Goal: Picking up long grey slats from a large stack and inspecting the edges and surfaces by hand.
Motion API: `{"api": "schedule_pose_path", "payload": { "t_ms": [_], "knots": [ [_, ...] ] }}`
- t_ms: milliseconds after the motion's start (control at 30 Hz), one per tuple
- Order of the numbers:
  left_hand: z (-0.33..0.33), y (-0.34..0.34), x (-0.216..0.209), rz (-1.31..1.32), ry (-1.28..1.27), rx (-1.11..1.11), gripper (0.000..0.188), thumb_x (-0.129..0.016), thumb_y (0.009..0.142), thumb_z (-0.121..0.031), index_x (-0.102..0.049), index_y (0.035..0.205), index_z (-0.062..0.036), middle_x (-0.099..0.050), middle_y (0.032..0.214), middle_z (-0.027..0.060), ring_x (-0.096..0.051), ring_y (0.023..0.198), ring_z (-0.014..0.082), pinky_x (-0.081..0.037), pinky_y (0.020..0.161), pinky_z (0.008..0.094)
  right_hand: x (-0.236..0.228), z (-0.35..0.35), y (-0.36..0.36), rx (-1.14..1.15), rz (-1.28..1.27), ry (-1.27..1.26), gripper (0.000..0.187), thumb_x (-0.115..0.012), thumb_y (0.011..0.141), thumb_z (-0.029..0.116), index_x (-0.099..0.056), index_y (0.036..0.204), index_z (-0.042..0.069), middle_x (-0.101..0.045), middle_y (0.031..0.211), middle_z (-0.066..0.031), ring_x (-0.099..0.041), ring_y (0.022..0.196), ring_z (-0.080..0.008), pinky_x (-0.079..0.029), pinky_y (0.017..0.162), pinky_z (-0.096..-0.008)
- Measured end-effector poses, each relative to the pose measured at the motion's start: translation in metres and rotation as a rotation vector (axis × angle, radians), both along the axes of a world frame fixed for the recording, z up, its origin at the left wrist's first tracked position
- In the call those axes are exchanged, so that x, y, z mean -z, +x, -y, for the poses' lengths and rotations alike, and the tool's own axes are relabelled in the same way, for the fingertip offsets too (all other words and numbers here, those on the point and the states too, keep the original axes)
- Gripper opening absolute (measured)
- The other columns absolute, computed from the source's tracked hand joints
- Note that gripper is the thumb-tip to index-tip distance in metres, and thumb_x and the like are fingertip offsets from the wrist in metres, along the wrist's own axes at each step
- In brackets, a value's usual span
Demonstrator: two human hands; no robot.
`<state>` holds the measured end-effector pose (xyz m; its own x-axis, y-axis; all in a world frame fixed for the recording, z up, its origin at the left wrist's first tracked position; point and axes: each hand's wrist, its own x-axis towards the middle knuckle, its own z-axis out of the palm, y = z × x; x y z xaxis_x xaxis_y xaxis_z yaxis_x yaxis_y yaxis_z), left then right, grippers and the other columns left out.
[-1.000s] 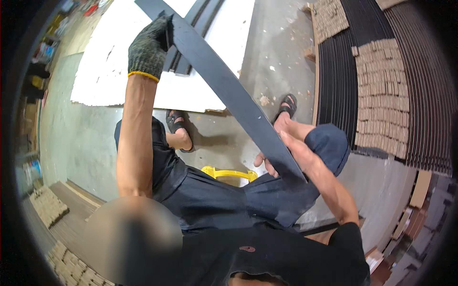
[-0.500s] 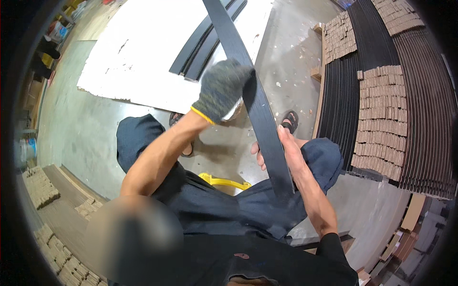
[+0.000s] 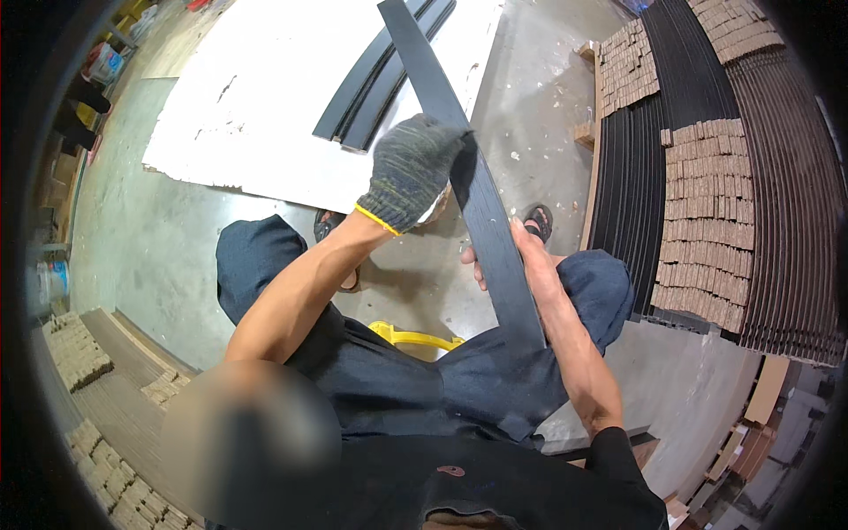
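A long, flat black plank (image 3: 499, 238) runs slantwise from the far middle down to my lap, its near end over my right thigh. My bare right hand (image 3: 527, 256) grips it around the lower part, thumb along the right edge and fingertips showing past the left edge. On my left hand (image 3: 411, 172) is a dark knitted glove with a yellow cuff. This hand is closed against the plank's upper half, and its fingertips are hidden, so I cannot see whether they hold anything else. Beyond the glove, several similar black strips (image 3: 375, 88) lie on a white board (image 3: 238, 115).
At the right stand tall stacks of black and brown strips (image 3: 707, 221) with light brown ends. More stacked strips (image 3: 88, 353) are at the lower left. Between my legs is a yellow rim (image 3: 411, 336) of something mostly hidden. Grey concrete floor (image 3: 150, 238) surrounds the board.
The gloved left hand, blurred before, now shows sharply and sits slightly lower on the plank. My right hand and the plank's near end have shifted slightly upward.
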<state>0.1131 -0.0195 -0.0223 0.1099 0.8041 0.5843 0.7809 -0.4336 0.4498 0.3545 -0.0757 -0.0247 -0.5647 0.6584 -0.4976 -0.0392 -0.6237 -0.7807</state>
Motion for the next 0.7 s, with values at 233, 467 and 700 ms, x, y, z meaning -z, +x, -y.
{"api": "schedule_pose_path", "payload": {
  "t_ms": [233,467,700],
  "knots": [
    [0.036,0.040,-0.002,-0.001,-0.072,0.102,0.021,-0.072,0.077,-0.011,-0.072,0.098,-0.0150,-0.066,0.085,0.0106,-0.067,0.080,0.0323,-0.055,0.067,0.0426,0.009,-0.006,0.000,0.093,0.117,0.036,0.057,-0.036,0.110,0.052,-0.063,0.117,0.002,-0.070,0.088,-0.0150,-0.068,0.068,-0.0226,-0.057,0.063,-0.0335],
    [0.047,0.040,-0.003,0.016,-0.219,0.189,0.025,-0.070,0.081,-0.011,-0.074,0.105,-0.0173,-0.067,0.085,0.0088,-0.068,0.080,0.0298,-0.056,0.067,0.0405,-0.002,-0.006,-0.009,0.276,0.223,0.052,0.056,-0.042,0.109,0.052,-0.064,0.112,0.001,-0.070,0.082,-0.0135,-0.069,0.068,-0.0218,-0.056,0.061,-0.0337],
    [0.036,0.042,0.006,0.029,-0.159,0.056,0.029,-0.074,0.077,-0.013,-0.074,0.106,-0.0163,-0.067,0.085,0.0109,-0.068,0.080,0.0309,-0.056,0.068,0.0422,0.017,-0.009,0.003,0.206,0.365,0.070,0.060,-0.041,0.108,0.055,-0.066,0.117,0.001,-0.071,0.092,-0.0129,-0.069,0.071,-0.0199,-0.056,0.064,-0.0317]
  ]
}}
